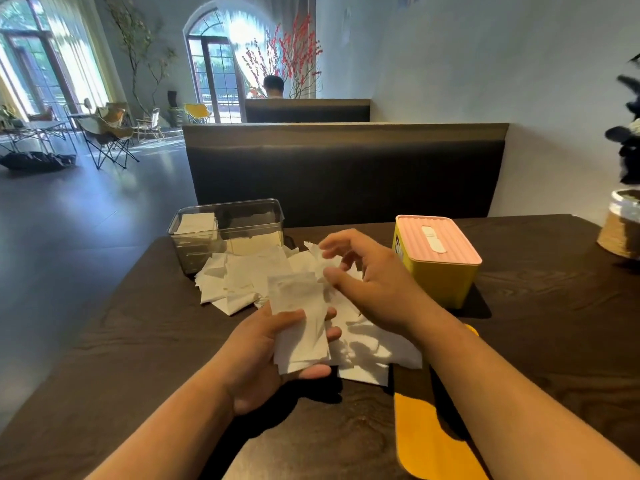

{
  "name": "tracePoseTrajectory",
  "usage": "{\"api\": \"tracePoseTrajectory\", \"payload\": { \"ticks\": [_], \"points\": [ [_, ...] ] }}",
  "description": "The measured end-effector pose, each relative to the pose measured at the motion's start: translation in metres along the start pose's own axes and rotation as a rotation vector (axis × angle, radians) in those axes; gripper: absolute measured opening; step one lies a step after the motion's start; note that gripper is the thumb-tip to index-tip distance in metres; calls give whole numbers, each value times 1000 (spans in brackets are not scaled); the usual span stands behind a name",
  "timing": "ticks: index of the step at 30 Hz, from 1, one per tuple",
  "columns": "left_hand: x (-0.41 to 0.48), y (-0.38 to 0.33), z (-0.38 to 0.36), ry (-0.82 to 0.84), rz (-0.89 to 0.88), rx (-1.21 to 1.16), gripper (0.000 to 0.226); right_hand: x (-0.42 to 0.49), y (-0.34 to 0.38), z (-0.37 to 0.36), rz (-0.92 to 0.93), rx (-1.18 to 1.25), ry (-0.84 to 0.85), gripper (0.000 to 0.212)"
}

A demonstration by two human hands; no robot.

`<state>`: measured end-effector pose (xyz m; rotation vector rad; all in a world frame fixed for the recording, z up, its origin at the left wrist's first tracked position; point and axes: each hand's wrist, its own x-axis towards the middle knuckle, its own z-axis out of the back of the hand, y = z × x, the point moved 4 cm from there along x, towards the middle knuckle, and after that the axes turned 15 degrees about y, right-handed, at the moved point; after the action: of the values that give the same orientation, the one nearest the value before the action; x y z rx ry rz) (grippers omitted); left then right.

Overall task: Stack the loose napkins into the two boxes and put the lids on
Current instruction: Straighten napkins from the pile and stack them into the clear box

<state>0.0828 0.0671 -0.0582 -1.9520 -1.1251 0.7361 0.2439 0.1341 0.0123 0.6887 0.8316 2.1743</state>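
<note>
My left hand (270, 355) grips a small stack of white napkins (299, 323) above the dark table. My right hand (367, 271) hovers over the loose napkin pile (242, 275), fingers curled loosely; whether it pinches a napkin is unclear. A clear plastic box (227, 226) stands at the table's far left with a few napkins inside and no lid. A yellow box (446, 275) stands to the right with its pink slotted lid (438, 239) on. An orange lid (429, 434) lies flat near the front, under my right forearm.
A jar wrapped in rope (623, 223) with a dark plant stands at the table's far right. A dark booth backrest (346, 168) runs behind the table (138, 341). A person sits in the farther booth. Folding chairs stand on the floor at left.
</note>
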Motion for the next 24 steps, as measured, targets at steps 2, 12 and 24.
{"api": "tracePoseTrajectory", "payload": {
  "ticks": [2,12,24],
  "points": [
    [0,0,-2,-5,15,9,38,0,-6,13,-90,13,-17,14],
    [-7,-4,-6,-26,34,-5,36,-29,-32,41,-484,-274,395,27],
    [-10,0,-10,-68,31,50,29,-49,-58,18,-575,-493,508,59]
  ]
}}
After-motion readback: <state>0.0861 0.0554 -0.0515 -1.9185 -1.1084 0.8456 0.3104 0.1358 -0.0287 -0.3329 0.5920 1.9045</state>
